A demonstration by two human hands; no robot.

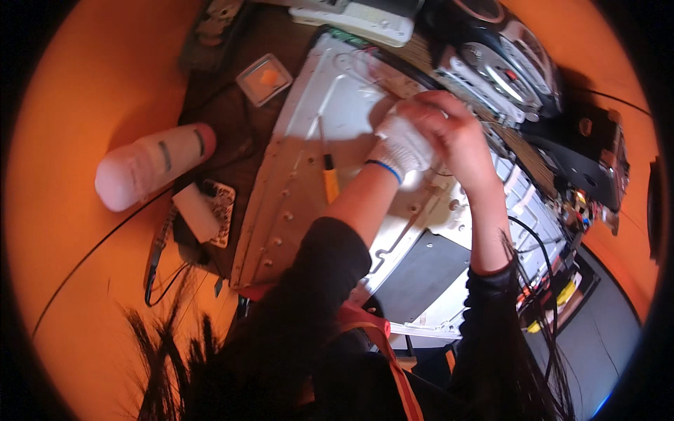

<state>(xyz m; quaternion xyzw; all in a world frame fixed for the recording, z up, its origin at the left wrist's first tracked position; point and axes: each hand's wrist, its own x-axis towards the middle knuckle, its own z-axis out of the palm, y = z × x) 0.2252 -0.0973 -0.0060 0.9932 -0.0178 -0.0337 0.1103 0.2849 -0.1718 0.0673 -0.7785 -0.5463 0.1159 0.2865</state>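
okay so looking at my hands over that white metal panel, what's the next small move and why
Probably finish seating the white knit glove on the left hand, tugging its blue-edged cuff down with the bare right hand. Both hands meet over the white metal panel, while the yellow-handled screwdriver lies unheld on it.

Left hand (401, 146) in white knit glove with blue cuff band, fingers curled. Right hand (455, 130) bare, laid over top of left, touching it, fingers bent down around gloved knuckles. Both forearms bare, rising from lower edge and converging toward hands. Dark sleeves pushed up near elbows. Left forearm slants up to right; right forearm runs nearly upright.
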